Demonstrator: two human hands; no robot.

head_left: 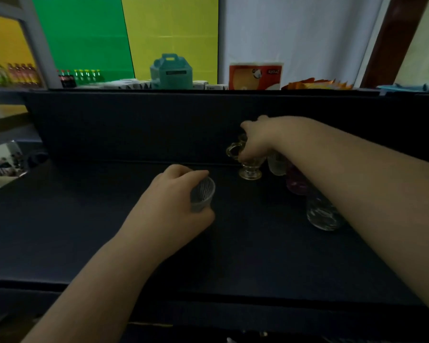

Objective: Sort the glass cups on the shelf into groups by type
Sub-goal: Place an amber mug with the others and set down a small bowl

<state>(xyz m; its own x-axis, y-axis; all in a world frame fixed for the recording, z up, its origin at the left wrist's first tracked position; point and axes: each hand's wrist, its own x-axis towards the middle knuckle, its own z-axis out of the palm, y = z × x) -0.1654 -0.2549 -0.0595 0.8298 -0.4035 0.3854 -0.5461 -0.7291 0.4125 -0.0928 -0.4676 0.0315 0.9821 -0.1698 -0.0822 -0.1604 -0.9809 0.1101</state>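
Left hand (174, 194): fingers curled round ribbed glass cup (202, 194), shelf (84, 231) centre.
Right hand (258, 139): fingers pinching footed glass cup (248, 167), 1 o'clock.

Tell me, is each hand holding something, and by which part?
Yes. The left hand grips a ribbed cup round its side. The right hand holds a footed glass from above by its bowl.

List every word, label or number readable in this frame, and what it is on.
"rolls", seemingly mirrored and only partly legible: on the orange-and-white pack above the shelf.
Teal carton: dark label, too blurred to read.
Bottles: labels too small to read.
Glass cups: no text visible.
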